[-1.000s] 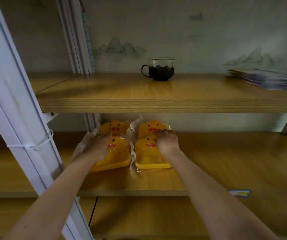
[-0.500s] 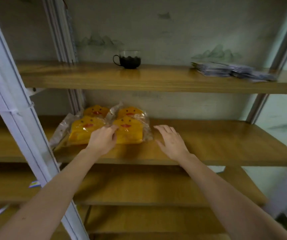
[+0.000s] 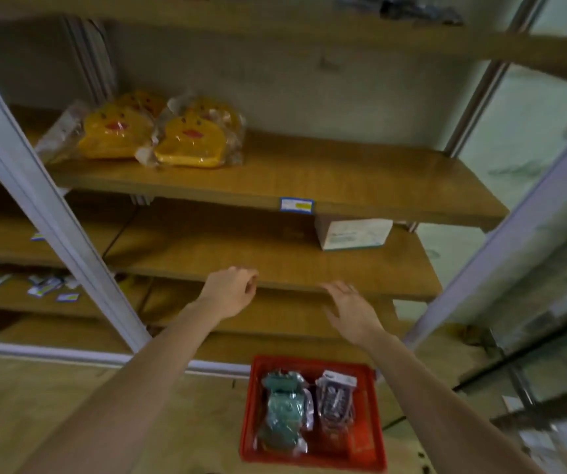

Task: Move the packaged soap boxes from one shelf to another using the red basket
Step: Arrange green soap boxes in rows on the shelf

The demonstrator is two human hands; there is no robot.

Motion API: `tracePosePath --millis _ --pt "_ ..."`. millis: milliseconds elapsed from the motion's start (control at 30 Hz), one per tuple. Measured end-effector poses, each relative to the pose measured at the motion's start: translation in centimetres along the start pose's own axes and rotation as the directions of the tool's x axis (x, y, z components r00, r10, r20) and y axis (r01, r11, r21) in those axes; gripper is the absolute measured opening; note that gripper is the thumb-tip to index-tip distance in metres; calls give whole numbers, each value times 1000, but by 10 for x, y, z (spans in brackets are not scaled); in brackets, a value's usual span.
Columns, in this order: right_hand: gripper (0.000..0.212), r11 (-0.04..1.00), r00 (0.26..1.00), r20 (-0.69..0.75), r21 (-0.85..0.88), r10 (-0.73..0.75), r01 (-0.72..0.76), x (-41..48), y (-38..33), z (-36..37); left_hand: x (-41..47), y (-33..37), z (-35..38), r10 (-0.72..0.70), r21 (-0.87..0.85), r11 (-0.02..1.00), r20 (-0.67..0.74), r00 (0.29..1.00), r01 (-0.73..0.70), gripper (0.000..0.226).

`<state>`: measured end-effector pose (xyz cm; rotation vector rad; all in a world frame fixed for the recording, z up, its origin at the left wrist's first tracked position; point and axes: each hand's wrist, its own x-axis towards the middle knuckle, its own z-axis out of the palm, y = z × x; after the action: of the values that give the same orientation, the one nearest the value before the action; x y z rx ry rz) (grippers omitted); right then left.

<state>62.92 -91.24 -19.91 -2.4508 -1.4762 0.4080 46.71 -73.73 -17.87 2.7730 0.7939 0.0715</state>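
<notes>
At mid-frame the left hand (image 3: 230, 291) hangs empty, fingers loosely curled. The right hand (image 3: 352, 311) beside it is spread flat, also empty. Below them, at bottom centre, the red basket (image 3: 248, 408) holds a green packet (image 3: 282, 413) and a dark packet (image 3: 335, 400). The yellow soap boxes (image 3: 186, 140) lie on a shelf (image 3: 343, 172) at upper left.

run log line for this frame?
left hand: empty | right hand: empty, open | red basket: floor, holds green pack, dark pack | duck packs: on shelf

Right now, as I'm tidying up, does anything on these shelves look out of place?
Yes: small labels lie scattered loose on the lower left shelf, at odd angles. Nothing else stands out.
</notes>
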Motion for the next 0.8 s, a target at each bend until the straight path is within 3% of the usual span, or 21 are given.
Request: tracePosePath --millis 300,533,800 --pt "42 986 970 204 69 135 -151 -33 47 119 -11 -8 136 -29 21 1000 310 950 24 25" --pt "35 971 935 297 76 194 -226 -22 87 260 -5 -39 271 -24 4 1000 390 920 24 26" --pt "35 952 874 412 47 258 -303 5 159 475 13 -97 471 8 -61 998 430 903 20 22"
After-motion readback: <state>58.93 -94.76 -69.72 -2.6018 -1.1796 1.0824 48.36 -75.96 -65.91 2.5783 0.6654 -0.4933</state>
